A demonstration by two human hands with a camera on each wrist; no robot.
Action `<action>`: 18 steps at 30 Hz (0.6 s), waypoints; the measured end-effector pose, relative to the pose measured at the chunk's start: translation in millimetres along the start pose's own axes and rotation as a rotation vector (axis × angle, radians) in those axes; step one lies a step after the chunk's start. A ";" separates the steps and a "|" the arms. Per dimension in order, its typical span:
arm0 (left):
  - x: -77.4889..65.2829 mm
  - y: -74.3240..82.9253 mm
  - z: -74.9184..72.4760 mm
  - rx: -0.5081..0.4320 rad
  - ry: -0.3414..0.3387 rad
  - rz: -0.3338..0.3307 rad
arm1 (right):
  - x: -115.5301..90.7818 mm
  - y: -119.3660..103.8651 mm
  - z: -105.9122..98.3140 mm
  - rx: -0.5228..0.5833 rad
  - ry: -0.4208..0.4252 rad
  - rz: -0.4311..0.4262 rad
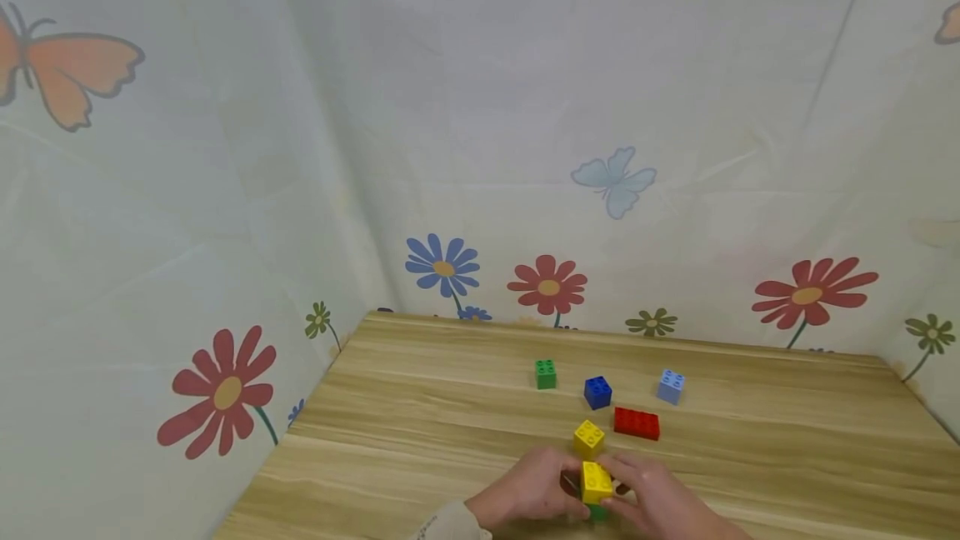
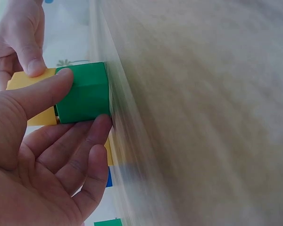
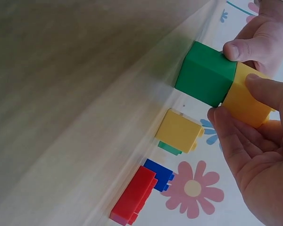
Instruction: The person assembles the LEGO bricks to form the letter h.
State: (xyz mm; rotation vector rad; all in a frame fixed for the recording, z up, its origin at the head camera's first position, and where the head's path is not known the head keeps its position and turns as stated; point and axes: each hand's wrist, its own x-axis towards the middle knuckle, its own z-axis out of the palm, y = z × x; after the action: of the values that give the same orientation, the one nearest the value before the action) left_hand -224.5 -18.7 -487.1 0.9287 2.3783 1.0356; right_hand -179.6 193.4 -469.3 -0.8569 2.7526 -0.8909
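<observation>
In front of me on the wooden table, a yellow brick sits on top of a green brick, forming a small stack. My left hand grips the green lower brick between thumb and fingers. From the other side, my right hand pinches the yellow brick with thumb and fingertips. The green brick's base is right at the table surface in both wrist views. In the right wrist view, the two bricks meet with a thin dark gap showing at one corner.
Just beyond the stack stands another yellow brick. Farther back are a long red brick, a dark blue brick, a light blue brick and a green brick. A flowered curtain hangs behind the table.
</observation>
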 end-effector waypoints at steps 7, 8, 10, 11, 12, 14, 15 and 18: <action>0.2 0.1 -0.5 -0.001 -0.001 -0.014 | 2.4 -2.1 -2.2 0.049 -0.030 0.036; 0.2 0.1 -0.4 0.001 -0.001 -0.015 | 2.7 -2.3 -2.6 0.058 -0.035 0.044; 0.4 0.0 -0.1 0.006 0.001 -0.015 | 3.1 -2.3 -3.0 0.074 -0.042 0.058; 0.6 -0.3 0.2 0.009 0.001 -0.017 | 3.4 -2.3 -3.2 0.080 -0.044 0.063; 0.7 -0.5 0.3 0.012 0.001 -0.019 | 3.7 -2.3 -3.2 0.084 -0.046 0.068; 0.9 -1.1 0.7 0.015 0.001 -0.023 | 4.2 -2.5 -3.2 0.080 -0.047 0.066; 1.1 -1.4 0.8 0.016 0.001 -0.025 | 4.2 -2.7 -3.3 0.076 -0.047 0.065; 1.2 -1.9 1.0 0.014 -0.001 -0.029 | 3.6 -3.2 -3.2 0.057 -0.046 0.063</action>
State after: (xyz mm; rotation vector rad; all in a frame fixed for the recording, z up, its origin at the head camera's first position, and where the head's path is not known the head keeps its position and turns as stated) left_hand -225.6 -18.4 -489.3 0.8973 2.3945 1.0086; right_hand -182.0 190.9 -464.6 -0.7669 2.6850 -0.9213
